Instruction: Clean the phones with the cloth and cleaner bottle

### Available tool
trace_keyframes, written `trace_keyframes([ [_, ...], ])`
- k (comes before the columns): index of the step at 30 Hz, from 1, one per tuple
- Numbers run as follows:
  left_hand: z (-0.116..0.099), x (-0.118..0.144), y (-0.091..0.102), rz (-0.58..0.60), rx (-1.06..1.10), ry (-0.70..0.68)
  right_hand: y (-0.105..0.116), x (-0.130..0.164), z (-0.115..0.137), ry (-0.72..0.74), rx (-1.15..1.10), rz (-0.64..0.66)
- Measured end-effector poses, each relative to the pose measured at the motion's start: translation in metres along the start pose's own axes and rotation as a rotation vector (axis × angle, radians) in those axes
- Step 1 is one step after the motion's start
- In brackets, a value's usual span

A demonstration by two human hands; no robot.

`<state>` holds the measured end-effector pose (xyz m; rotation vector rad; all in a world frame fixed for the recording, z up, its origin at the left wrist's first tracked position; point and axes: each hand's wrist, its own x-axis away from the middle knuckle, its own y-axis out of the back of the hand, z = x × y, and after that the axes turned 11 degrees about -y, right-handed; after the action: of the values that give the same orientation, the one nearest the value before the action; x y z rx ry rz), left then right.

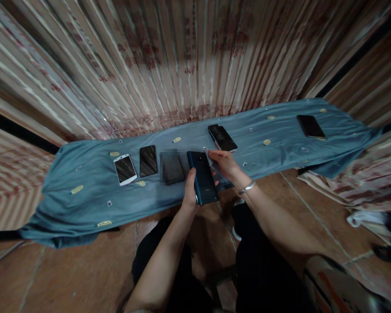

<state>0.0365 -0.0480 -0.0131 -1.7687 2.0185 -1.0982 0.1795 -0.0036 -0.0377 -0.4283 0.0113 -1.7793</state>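
My left hand (pixel 190 189) grips a dark blue smartphone (pixel 203 177), its glossy back and round camera area facing up. The thumb lies along the near left edge, and fingertips show at the far side. My right hand (pixel 226 164), with a silver bangle on the wrist, is beside the phone's upper right corner. Its fingers are pinched together by a small pale patch; what they hold, if anything, I cannot make out. Left of the held phone lies a dark, partly blurred flat object (pixel 172 168). Beyond my right hand is a black phone-like device (pixel 222 138), seemingly stacked on another.
A blue patterned cloth (pixel 94 169) covers the long narrow table. On its left lie a white phone (pixel 125 168) and a black phone (pixel 148 160); another dark phone (pixel 310 126) is far right. A striped curtain (pixel 182 65) hangs behind. My legs are below the front edge.
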Motion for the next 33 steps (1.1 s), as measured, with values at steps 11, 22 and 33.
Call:
trace_keyframes([
  [11, -0.009, -0.006, 0.008, -0.109, -0.051, -0.080, -0.017, 0.009, -0.007, 0.008, 0.031, 0.011],
  [22, -0.010, -0.011, 0.009, -0.205, -0.024, -0.178, -0.022, 0.022, -0.021, -0.008, 0.133, 0.077],
  [33, -0.018, -0.017, 0.022, -0.117, -0.038, -0.170, -0.027, 0.040, -0.025, -0.038, 0.185, 0.190],
])
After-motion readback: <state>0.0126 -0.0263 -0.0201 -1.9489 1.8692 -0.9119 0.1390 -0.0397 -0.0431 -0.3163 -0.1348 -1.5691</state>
